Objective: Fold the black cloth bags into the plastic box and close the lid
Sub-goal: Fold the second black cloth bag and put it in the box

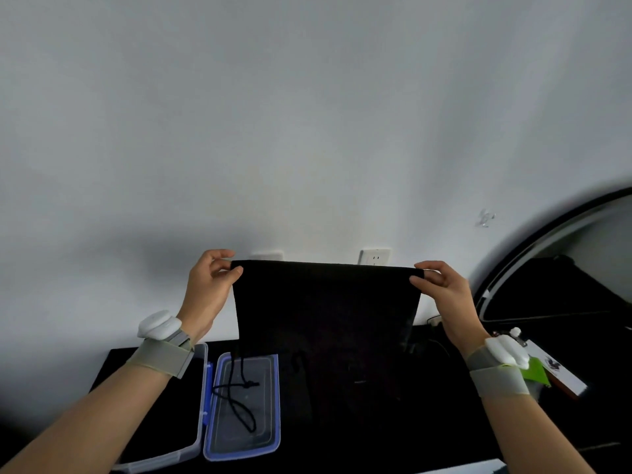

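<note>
Left hand [211,285]: it pinches the upper left corner of the black cloth bag [326,309] between thumb and fingers.
Right hand [441,285]: it pinches the upper right corner in the same way, so the top edge is stretched straight.
Bag position: it hangs in the air in front of the wall, above the dark tabletop [393,422]; its drawstring [236,395] falls down over the lid.
Handling: the cloth looks light, soft and limp, so I think it keeps no shape alone; the corners are the good places to hold.
Plastic box [191,453]: it lies open at the left, low under the left wrist, with the blue-rimmed lid [244,405] beside it.
In the way: the loose drawstring may catch on the lid; some papers [561,374] lie at the right, well apart.
</note>
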Tool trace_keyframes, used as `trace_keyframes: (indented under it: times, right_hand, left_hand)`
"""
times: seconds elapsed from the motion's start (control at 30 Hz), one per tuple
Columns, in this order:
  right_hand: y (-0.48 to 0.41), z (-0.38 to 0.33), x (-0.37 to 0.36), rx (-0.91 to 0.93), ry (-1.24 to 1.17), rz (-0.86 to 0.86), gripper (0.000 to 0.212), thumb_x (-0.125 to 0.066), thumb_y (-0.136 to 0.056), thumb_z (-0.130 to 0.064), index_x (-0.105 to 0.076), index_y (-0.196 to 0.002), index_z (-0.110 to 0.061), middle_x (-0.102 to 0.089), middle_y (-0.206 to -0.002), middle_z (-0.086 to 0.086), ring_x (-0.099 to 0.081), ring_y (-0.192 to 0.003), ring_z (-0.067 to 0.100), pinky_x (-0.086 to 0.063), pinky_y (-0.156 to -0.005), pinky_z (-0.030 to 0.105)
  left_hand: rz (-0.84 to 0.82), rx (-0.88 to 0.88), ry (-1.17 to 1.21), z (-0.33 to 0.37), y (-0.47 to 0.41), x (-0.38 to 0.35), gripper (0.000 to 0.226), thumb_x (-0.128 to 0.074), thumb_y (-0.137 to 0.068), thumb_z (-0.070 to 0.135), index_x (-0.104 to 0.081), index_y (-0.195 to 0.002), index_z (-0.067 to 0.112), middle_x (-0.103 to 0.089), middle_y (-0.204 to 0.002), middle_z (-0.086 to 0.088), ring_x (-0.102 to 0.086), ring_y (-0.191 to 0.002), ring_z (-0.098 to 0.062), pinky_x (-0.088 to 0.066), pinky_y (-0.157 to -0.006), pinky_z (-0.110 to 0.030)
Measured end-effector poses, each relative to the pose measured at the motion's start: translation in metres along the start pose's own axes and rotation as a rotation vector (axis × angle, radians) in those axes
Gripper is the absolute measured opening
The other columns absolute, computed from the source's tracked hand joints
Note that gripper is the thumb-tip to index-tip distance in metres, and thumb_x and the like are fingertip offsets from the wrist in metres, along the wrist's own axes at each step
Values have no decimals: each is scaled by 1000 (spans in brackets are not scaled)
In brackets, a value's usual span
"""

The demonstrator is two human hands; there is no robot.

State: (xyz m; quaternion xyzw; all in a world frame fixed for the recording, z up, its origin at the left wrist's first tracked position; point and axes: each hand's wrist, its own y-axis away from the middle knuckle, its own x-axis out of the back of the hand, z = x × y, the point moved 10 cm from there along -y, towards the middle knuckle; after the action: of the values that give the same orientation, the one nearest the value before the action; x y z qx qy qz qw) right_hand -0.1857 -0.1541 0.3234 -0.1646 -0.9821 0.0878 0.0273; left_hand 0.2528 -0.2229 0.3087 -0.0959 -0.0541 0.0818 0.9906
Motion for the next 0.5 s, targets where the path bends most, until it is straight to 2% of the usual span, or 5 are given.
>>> trace_keyframes:
  times: [0.13,0.23,0.3,0.37,0.5]
  right_hand:
    - [0,0,3,14,10,56,23,-74,-82,1,-72,-88,-21,-67,-80,-1,-64,-82,13,-45,-85,27]
    - [1,-1,5,33,2,73,20,-73,-84,0,-71,-87,-20,-67,-85,8,-65,-86,21,-50,-87,34]
    - [2,-3,4,45,11,82,18,-72,-86,-3,-70,-87,-21,-66,-84,8,-65,-87,23,-51,-88,37]
    - [4,-5,4,62,30,99,16,-70,-88,-5,-67,-89,-21,-65,-83,6,-63,-83,19,-51,-82,33]
    - [7,-13,0,84,45,106,13,-67,-93,-9,-62,-93,-21,-63,-84,1,-56,-68,3,-40,-63,18]
  left_hand:
    - [17,-49,-34,4,3,0,20,-69,-89,5,-60,-100,19,-67,-92,-4,-65,-83,-12,-46,-78,-18]
    - [66,-165,-105,17,7,2,16,-67,-90,7,-55,-99,12,-66,-90,-2,-65,-77,-6,-47,-73,-10]
    - [103,-234,-145,26,10,4,17,-67,-91,10,-52,-100,9,-65,-88,3,-63,-72,-1,-47,-69,-9]
    - [131,-268,-167,31,13,5,20,-67,-92,14,-50,-101,10,-65,-89,7,-63,-69,-4,-48,-68,-15]
    - [158,-274,-166,33,14,10,23,-68,-91,20,-48,-101,12,-68,-89,4,-64,-68,-14,-50,-66,-27]
